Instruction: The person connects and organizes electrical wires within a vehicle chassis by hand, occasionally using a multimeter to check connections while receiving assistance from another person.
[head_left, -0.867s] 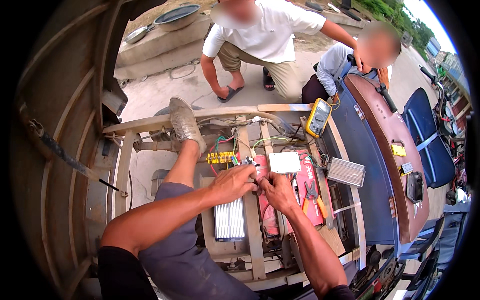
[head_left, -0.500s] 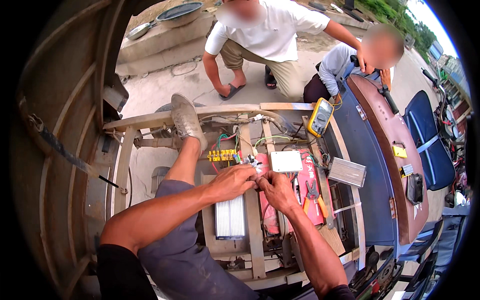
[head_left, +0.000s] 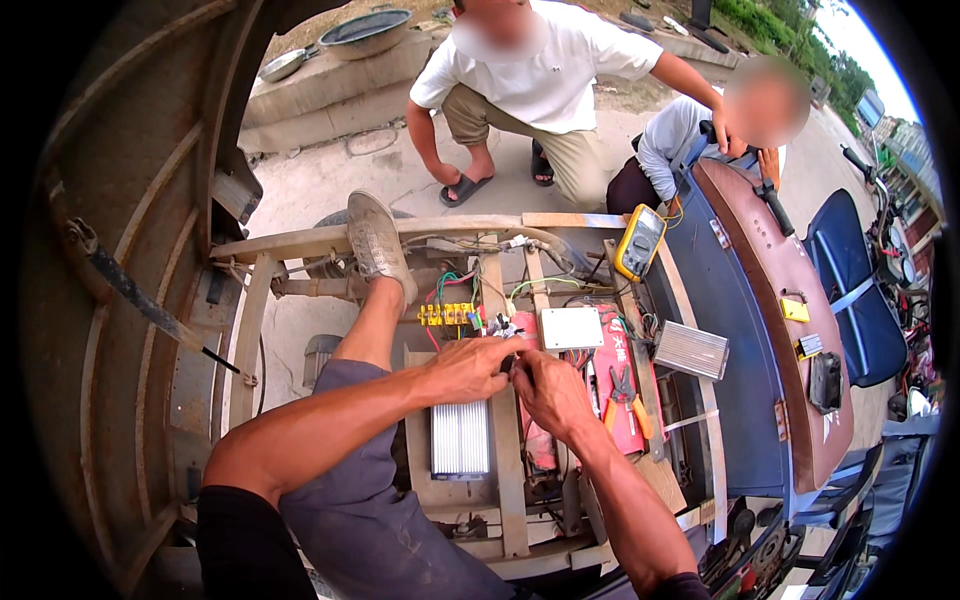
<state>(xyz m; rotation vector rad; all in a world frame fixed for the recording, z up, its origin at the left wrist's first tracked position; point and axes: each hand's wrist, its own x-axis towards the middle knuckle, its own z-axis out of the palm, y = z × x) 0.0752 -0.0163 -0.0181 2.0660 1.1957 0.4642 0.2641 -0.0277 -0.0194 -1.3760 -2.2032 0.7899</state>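
Note:
My left hand (head_left: 472,367) and my right hand (head_left: 550,392) meet over an open metal vehicle frame (head_left: 513,500), fingertips pinched on something small I cannot make out, beside a cluster of wires and connectors (head_left: 500,328). Left of that cluster is a yellow terminal block (head_left: 446,314). A white box (head_left: 570,328) lies on red blocks (head_left: 628,430), with orange-handled pliers (head_left: 625,398) to the right of my right hand. A finned silver case (head_left: 459,440) sits below my left hand; another (head_left: 692,349) rests at the right. A yellow multimeter (head_left: 639,240) rests near the frame's far corner.
One person (head_left: 540,80) kneels beyond the frame; another (head_left: 660,160) crouches by a brown seat (head_left: 770,330) with small items on it. A raised metal panel (head_left: 120,300) fills the left. My leg and shoe (head_left: 378,240) are in the frame. Parked scooters (head_left: 870,280) stand at right.
My hands stay together at the same spot, with the fingers shifting slightly and my right hand a little higher and more curled. The whole view has shifted slightly.

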